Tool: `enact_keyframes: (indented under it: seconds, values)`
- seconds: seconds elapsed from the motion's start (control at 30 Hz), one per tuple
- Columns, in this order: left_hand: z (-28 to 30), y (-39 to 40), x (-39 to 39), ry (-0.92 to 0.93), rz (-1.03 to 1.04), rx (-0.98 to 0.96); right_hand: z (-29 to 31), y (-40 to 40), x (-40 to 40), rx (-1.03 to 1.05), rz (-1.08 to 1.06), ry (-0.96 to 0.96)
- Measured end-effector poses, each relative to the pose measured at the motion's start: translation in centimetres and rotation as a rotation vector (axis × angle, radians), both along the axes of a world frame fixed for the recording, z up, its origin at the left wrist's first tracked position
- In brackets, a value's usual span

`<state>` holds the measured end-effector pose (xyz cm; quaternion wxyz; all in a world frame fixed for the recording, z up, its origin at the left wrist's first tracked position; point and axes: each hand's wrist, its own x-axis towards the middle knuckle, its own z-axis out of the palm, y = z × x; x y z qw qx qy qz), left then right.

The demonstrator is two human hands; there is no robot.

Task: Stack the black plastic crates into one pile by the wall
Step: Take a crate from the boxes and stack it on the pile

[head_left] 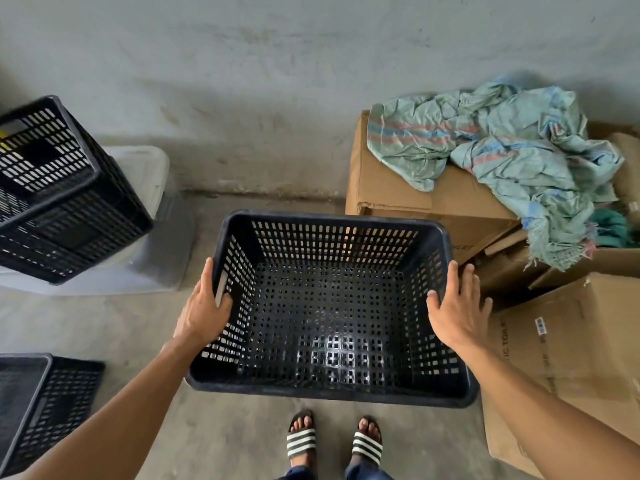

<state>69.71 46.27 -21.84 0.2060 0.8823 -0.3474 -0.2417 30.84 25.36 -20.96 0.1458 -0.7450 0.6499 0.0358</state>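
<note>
Right now, in the head view, the left hand [202, 308] is gripping the side handle of an empty black perforated crate [329, 306], thumb hooked inside, while the right hand [459, 306] is pressing flat, fingers straight, against the opposite rim. It is hanging above the concrete floor [242, 438], near the wall [277, 81]. Judging by this, carrying is underway; next comes nesting it onto the stacked crates [59, 188] at left.

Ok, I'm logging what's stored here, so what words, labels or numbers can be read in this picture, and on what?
"TOILE", partial, sideways print on the near cardboard box.
White sticker on that box: too small to read.
Faint print on the box under the cloth: too blurred to read.
Yellow tag inside the stacked crate: no legible text.
Crate between the hands: no writing visible.
</note>
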Motion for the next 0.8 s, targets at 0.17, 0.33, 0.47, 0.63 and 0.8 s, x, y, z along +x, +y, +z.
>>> enact_keyframes:
  seconds: [0.17,0.33,0.47,0.63,0.8]
  values:
    - [2.3,-1.1,3.0,-0.052,-0.006,-0.016,4.0,-2.9,2.3,-0.198,0.016,-0.159]
    - [3.0,-0.5,0.3,-0.230,-0.046,-0.108,3.7,-2.0,2.2,-0.317,0.040,-0.172]
    - [0.1,1.6,-2.2,-0.255,-0.079,0.066,-1.0,0.8,-0.8,-0.095,0.122,0.004]
    - [-0.2,0.9,-1.2,-0.215,-0.063,0.071,-0.8,0.1,-0.2,-0.065,0.124,0.054]
    - [1.0,1.0,-0.9,-0.120,-0.069,0.088,0.2,0.5,1.2,-0.050,0.185,0.078]
